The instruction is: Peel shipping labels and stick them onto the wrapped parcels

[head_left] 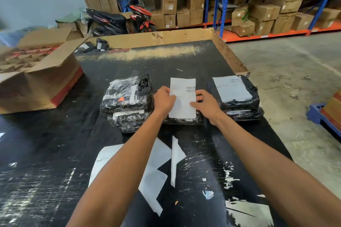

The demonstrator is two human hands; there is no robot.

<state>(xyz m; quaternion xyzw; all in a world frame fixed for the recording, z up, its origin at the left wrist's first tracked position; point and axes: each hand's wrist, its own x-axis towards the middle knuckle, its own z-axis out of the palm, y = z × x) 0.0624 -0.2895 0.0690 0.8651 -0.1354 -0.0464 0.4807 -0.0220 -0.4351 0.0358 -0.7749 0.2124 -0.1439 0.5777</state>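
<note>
**Label held over the middle parcel**

On the black worktop (193,57), seen from the head camera, three stacks of black-wrapped parcels sit in a row. The left hand (163,100) and right hand (205,102) both pinch a white shipping label (182,97) by its side edges, thumbs on the printed face, fingers curled behind. The label stands over the middle parcel (184,120), which it mostly hides; whether its lower edge already touches the wrap cannot be told. The left parcel stack (127,96) shows no full label on top, while the right parcel (238,92) already carries one.

The label looks thin, light and floppy, likely to curl or stick to itself once its backing is off, so holding it taut by opposite edges seems the sound grip. The wrap looks glossy, wrinkled and soft, so the label will probably need smoothing from one end. Loose white backing sheets (156,171) lie nearer the person, and an open cardboard box (40,86) stands at the left.
</note>
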